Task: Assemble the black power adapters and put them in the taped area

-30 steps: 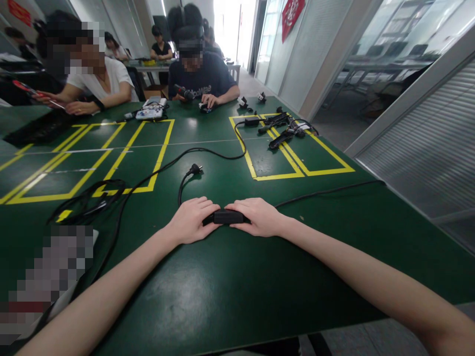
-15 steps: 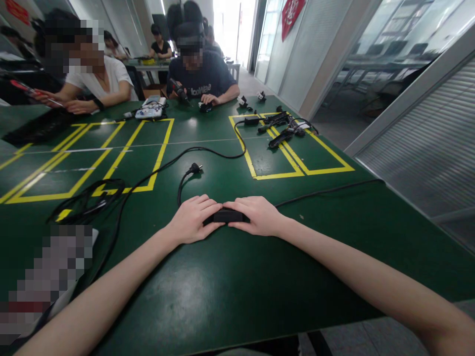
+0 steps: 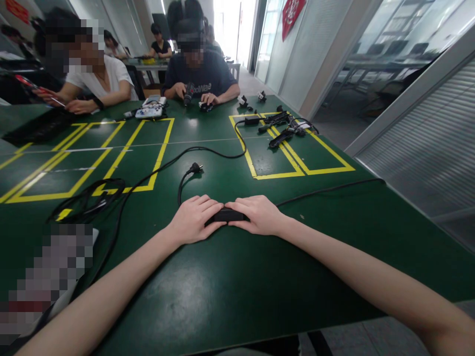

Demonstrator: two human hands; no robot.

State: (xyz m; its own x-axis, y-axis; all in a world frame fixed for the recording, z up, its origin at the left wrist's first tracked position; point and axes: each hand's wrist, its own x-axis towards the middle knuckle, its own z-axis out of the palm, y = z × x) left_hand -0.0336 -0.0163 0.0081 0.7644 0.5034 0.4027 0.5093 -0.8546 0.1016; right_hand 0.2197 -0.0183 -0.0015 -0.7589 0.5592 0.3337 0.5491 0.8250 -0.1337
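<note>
A black power adapter brick [image 3: 228, 215] lies on the green table between my hands. My left hand [image 3: 195, 217] grips its left end, thumb on the near side and fingers over the far side. The right end is held the same way by my right hand [image 3: 256, 215]. The fingertips of both hands almost meet along its far edge. Beyond my left hand, a short cable ends in a black plug [image 3: 195, 168] with metal pins. Another black cable [image 3: 330, 190] runs off to the right from behind my right hand.
Coiled black cable [image 3: 87, 200] lies at left, above a pixelated flat object [image 3: 48, 277]. Yellow tape [image 3: 282, 175] marks rectangles on the table [image 3: 222, 291]. Black adapters and cords [image 3: 282, 129] are heaped far right. Across the table, a person [image 3: 202, 74] holds a power drill [image 3: 189, 94]; another sits left.
My hands stay closed on the adapter, nearly unmoved. Across the table, the co-worker's drill has swung to point down more toward me.
</note>
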